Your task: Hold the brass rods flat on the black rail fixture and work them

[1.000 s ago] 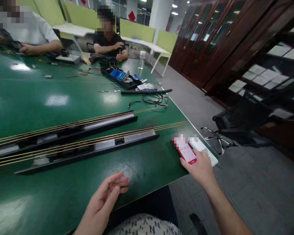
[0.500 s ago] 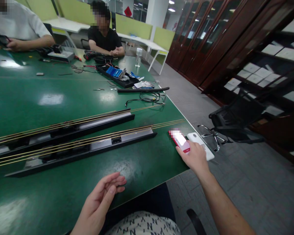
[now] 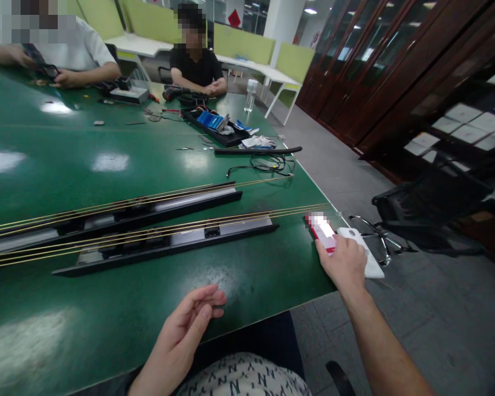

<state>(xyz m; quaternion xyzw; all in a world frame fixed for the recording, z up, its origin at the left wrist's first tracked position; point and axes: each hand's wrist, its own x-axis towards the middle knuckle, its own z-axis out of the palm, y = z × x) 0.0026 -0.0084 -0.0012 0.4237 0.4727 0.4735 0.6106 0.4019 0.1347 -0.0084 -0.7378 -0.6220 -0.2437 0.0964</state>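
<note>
At the right corner of the table, my right hand grips the lower end of a red phone with a lit, bright screen. The thumb lies along its left side; the other fingers are partly hidden. A white flat case-like object lies beside the phone, partly under that hand. My left hand rests near the front edge, palm turned inward, fingers loosely bent and apart, holding nothing. Ahead of it lies a long black channel with a light inner face and thin gold rods running along it.
A second black channel lies behind the first on the green table. Farther back are a coiled black cable, a black strip, a tray and a bottle. Two people sit across; an office chair stands right.
The view has turned slightly left, so everything sits farther right in the picture. My right hand stays at the phone, and my left hand keeps its loose, bent shape.
</note>
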